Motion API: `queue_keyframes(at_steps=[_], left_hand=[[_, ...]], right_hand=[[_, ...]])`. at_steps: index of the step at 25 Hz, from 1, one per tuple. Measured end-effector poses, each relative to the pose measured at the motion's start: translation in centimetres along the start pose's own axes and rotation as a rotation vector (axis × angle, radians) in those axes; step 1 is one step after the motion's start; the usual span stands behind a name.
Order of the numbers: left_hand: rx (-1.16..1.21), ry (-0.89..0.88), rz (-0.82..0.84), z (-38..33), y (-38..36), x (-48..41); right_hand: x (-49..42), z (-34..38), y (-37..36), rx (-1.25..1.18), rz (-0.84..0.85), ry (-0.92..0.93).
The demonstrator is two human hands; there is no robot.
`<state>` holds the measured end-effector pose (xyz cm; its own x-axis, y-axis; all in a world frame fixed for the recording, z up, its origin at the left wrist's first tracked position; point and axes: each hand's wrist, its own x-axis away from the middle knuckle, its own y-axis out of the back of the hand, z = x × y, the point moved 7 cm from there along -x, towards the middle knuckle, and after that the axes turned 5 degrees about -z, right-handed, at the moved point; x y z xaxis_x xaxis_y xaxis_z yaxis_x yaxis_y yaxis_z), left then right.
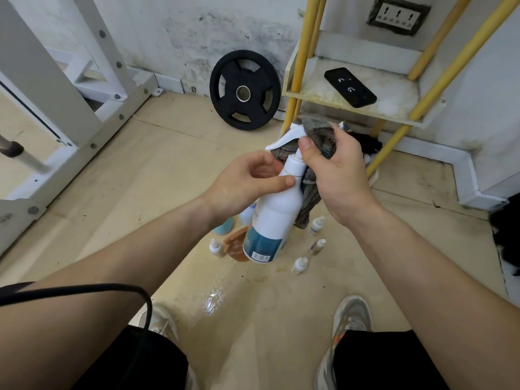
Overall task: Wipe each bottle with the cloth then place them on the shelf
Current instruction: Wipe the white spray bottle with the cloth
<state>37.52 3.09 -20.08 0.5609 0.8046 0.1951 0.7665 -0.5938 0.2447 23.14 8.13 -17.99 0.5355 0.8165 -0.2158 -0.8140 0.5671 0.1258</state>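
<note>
A person's left hand (pixel 247 178) pinches a white spray bottle (pixel 277 215) by its neck above the floor (pixel 168 153) while the right hand (pixel 337 170), fingers curled, presses a grey cloth (pixel 319 133), seemingly around the nozzle; a steady hold and downward wiping would suit.

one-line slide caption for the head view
Left hand grips a white spray bottle; right hand presses a cloth against its trigger head.

Single wide-angle view, worn on the head, facing forward and tilted steeply down. Very near the left hand (pixel 247 178) and right hand (pixel 337 170), both at frame centre, with forearms (pixel 126 249) entering from the bottom corners. Beyond them, looking onto the floor (pixel 168 153), with shoes (pixel 351 313) at the lower edge, the shelf (pixel 337 104) upper right and the wall (pixel 183 29) along the top.
</note>
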Motion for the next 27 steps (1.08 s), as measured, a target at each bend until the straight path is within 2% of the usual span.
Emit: queue_keyframes(at_steps=[4,8,10,12,15,17,19,22,24,27], left_hand=[[-0.060,-0.056,-0.015,0.2,-0.2,-0.5],[-0.229,-0.064,-0.151,0.8,-0.1,-1.0],[-0.172,-0.059,-0.156,1.0,0.2,-1.1],[-0.095,-0.040,-0.175,1.0,1.2,-1.1],[-0.118,-0.073,-0.166,0.8,1.5,-1.2],[-0.167,-0.108,-0.175,0.7,0.8,-1.0],[-0.200,-0.122,-0.225,1.1,0.5,-1.0],[-0.290,-0.154,-0.261,1.4,0.7,-0.9],[-0.309,-0.155,-0.252,1.6,0.9,-0.8],[-0.278,-0.131,-0.239,1.7,1.2,-0.7]], right_hand=[[-0.1,-1.4,0.0,-0.249,-0.014,-0.146],[0.5,-2.1,-1.1,-0.311,0.008,-0.222],[0.5,-1.9,-1.2,-0.357,-0.004,-0.261],[0.3,-2.2,-0.8,-0.503,-0.075,-0.364],[-0.2,-2.4,0.0,-0.677,-0.133,-0.447],[-0.2,-1.8,-0.1,-0.615,-0.126,-0.412],[0.0,-0.9,-0.1,-0.293,-0.104,-0.261],[0.4,0.2,-1.0,0.232,0.098,0.069],[0.3,0.1,-0.8,0.280,0.147,0.108],[-0.2,-0.4,0.0,0.099,0.159,0.023]])
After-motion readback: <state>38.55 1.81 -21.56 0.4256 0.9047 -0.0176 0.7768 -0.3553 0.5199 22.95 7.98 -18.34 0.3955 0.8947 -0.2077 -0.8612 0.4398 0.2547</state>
